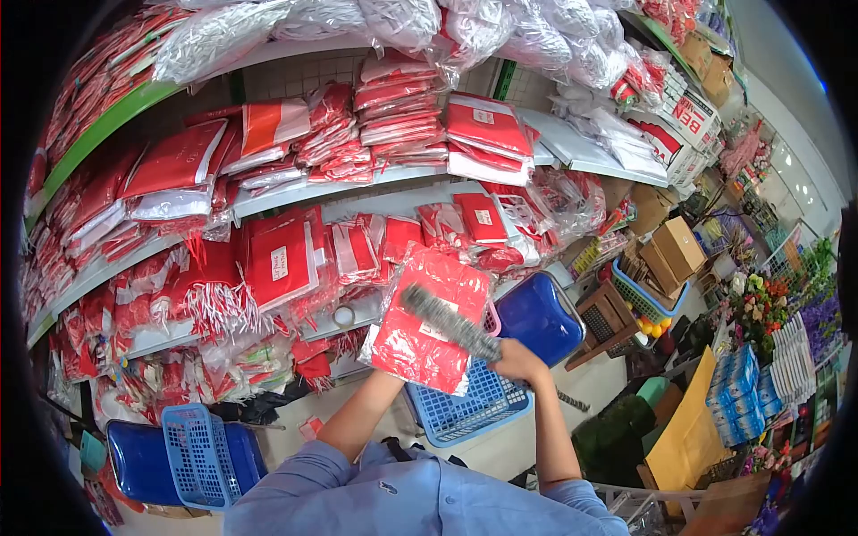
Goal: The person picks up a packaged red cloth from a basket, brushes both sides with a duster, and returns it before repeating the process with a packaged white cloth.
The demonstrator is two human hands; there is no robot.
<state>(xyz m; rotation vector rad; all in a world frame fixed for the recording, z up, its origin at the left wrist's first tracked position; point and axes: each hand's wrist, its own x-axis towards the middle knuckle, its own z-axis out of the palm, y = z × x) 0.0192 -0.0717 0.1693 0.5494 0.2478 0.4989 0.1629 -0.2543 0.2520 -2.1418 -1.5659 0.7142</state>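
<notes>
A flat clear-plastic packet of red and white cloth (402, 348) lies tilted in front of me, with a small white label partly covered. My left hand is under its lower left side, hidden by the packet, and holds it up; only the wrist and forearm show. My right hand (521, 364) is closed around a grey bristly duster (447, 323). The duster's head lies across the packet's face. Its thin rear end (572, 402) sticks out past my right wrist. Just below the packet is a blue plastic basket (474, 415).
Shelves (349, 201) full of red and white packets curve around the front and left. A blue lidded bin (541, 317) stands beyond my right hand. At lower left a second blue basket (197, 456) rests on another blue bin (134, 464). Cartons (675, 250) and artificial flowers (760, 304) are right.
</notes>
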